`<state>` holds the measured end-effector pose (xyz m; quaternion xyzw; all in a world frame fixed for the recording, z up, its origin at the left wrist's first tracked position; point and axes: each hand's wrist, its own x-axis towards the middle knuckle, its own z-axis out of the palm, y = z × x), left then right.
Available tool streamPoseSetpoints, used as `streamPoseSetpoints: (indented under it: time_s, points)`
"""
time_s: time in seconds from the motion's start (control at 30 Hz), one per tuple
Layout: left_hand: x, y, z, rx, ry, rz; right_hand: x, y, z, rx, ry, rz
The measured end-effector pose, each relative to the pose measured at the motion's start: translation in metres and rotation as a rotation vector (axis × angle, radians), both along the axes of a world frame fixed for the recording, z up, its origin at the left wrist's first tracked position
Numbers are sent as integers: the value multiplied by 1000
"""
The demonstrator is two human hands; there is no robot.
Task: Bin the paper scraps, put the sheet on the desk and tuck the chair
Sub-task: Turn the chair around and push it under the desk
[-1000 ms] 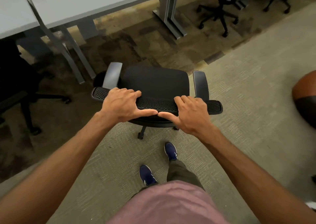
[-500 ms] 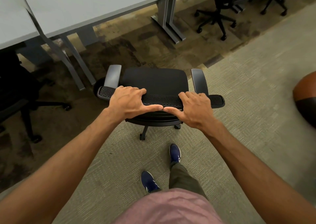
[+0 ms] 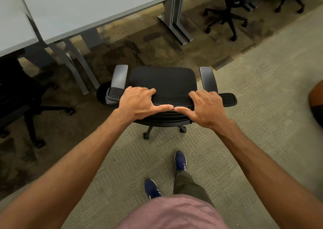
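Observation:
A black office chair (image 3: 161,79) with grey armrests stands on the carpet, its seat facing the grey desk (image 3: 97,6). Both my hands grip the mesh top edge of its backrest. My left hand (image 3: 139,103) holds it left of centre, my right hand (image 3: 206,106) right of centre, and the two thumbs nearly touch behind the backrest. The chair sits short of the desk, with open floor between seat and desk edge. No paper scraps, sheet or bin can be seen.
Grey desk legs (image 3: 78,68) stand left of the chair, another pair (image 3: 176,22) ahead on the right. A black chair (image 3: 21,96) is at the left, more chairs (image 3: 229,6) at the back right. A brown round object (image 3: 316,103) lies at the right edge.
The chair has rolled forward toward the desk with both hands still on its backrest, and I have stepped after it.

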<state>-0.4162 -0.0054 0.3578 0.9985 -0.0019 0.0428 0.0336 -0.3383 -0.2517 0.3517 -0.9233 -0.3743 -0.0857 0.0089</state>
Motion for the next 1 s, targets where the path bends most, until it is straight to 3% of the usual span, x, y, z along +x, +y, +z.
streamPoseSetpoints:
  time_s: [1.0]
  points:
    - [212,-82,-2,34,51,311,283,-43,-1,-88,-34,305]
